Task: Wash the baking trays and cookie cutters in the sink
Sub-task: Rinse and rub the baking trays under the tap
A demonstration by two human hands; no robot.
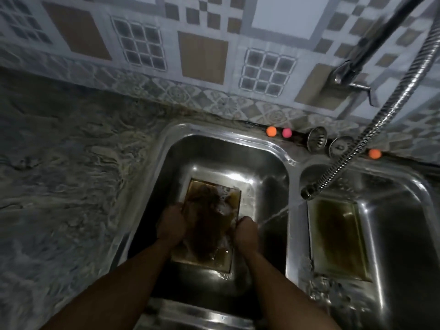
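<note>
Metal baking tray (231, 201): rectangular, brownish, w/ dark grime and some white suds across its middle. It lay on the floor of the L basin (269, 177) of a steel double sink (214, 132), long side running away from the person.

L hand (171, 225): at the tray's L long edge, fingers bunched together and curled over the rim, gripping it. Thumb not discernible.

R hand (245, 232): at the tray's R long edge, opposite the L, fingers likewise pressed together and curled round the rim. Both forearms were bare, entering from the bottom.

Second tray (338, 236): similar shape, yellow-brown film, in the R basin (404, 210) near its L wall, no hand on it. Flat or tilted, cannot tell.

Flexible metal hose (390, 110): hung from upper R, open end just above the divider btwn basins. A thin pale streak ran below it toward the R hand, too blurred to identify.

Wall tap (350, 72): chrome, upper R.

Back ledge, L to R:
- orange ball (271, 131)
- pink ball (287, 132)
- 2 round metal strainers (316, 139)
- another orange ball (375, 153)

Marbled stone counter (59, 186): L of sink.

Patterned tile wall (202, 55): behind.
</note>
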